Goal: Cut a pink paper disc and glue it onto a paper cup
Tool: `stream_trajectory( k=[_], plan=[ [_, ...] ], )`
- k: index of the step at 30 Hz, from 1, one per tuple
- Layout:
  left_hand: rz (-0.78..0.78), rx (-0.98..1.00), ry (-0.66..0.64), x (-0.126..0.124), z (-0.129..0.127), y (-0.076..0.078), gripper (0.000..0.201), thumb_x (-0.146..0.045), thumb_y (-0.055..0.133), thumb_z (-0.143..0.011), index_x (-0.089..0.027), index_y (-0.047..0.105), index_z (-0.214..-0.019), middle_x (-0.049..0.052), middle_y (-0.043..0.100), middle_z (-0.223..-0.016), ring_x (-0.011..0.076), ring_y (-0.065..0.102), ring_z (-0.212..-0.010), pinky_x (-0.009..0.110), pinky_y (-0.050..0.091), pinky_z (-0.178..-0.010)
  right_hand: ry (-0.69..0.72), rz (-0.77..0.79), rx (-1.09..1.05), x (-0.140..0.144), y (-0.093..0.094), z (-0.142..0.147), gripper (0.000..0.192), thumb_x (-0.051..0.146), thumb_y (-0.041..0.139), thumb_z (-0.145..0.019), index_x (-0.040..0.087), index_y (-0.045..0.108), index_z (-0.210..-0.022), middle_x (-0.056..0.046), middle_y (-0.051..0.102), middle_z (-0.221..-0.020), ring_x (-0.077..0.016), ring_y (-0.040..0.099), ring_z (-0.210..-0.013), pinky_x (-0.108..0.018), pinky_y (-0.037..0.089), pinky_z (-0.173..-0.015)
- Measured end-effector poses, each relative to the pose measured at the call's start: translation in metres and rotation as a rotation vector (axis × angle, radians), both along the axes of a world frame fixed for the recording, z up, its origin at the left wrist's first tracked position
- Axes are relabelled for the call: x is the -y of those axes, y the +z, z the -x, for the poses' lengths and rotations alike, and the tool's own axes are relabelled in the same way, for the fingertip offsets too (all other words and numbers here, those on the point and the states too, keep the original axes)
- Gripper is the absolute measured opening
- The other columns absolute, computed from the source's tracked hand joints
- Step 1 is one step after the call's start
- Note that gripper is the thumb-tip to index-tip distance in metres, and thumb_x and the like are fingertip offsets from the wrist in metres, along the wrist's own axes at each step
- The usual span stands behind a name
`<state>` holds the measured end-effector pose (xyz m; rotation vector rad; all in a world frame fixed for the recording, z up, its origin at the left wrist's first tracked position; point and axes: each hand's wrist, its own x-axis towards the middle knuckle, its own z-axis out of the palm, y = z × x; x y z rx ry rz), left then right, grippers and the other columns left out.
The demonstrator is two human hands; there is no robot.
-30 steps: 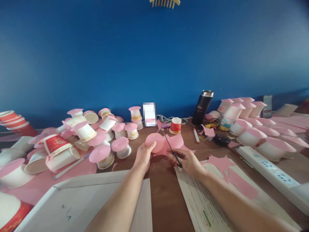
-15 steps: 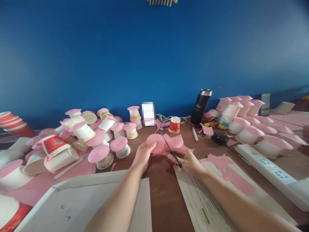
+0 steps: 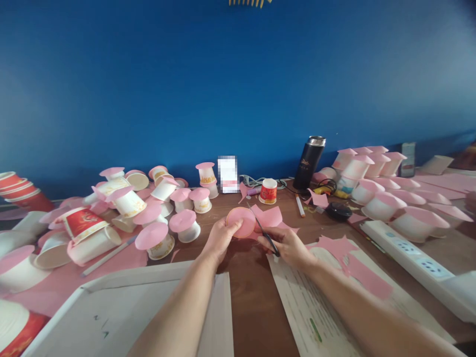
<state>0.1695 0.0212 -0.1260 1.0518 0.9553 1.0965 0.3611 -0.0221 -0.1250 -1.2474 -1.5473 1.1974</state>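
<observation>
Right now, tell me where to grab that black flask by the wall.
Grip the black flask around its mid-body, coming from the front left. It leans to the right, its steel cap is narrower, and cables and cups crowd its right side.

Deep blue wall (image 3: pixel 238 89) filled the whole background, evenly lit, slightly paler toward the right. Brown wooden surface (image 3: pixel 249 277) ran along its base. A yellowish comb-like fixture (image 3: pixel 250 3) hung at top centre.

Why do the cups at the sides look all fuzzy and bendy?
Head view: the wide lens stretches and blurs the edges, so the side cups smear, while the left hand, pink disc and scissors at centre look sharper; soft light, faint shadows.
</observation>
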Motion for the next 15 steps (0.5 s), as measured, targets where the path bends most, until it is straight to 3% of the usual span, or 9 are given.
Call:
stream_trajectory(
  k=[5,15],
  plan=[
    [-0.015,-0.01,0.005,0.0,0.001,0.001,0.038,-0.042,0.075,-0.07,-0.013,0.072,-0.094,0.009,0.073,-0.085,0.0203,0.066,-0.071,0.028,0.051,-0.065,0.01,-0.029,0.005,-0.001,-0.004,0.0,0.043,0.055,0.065,-0.078,0.012,0.069,-0.083,0.001,0.052,-0.062,-0.0095,0.041,-0.056,-0.024,0.032,-0.051],
    [0.012,0.037,0.033,0.001,0.0,0.004,0.041,-0.041,0.079,-0.064,-0.012,0.073,-0.093,0.01,0.074,-0.085,0.0212,0.067,-0.07,0.03,0.051,-0.066,-0.022,-0.002,-0.021,-0.003,-0.012,-0.001,0.045,0.056,0.068,-0.075,0.013,0.071,-0.085,0.0,0.052,-0.062,-0.0098,0.042,-0.055,-0.024,0.032,-0.05]
  ],
)
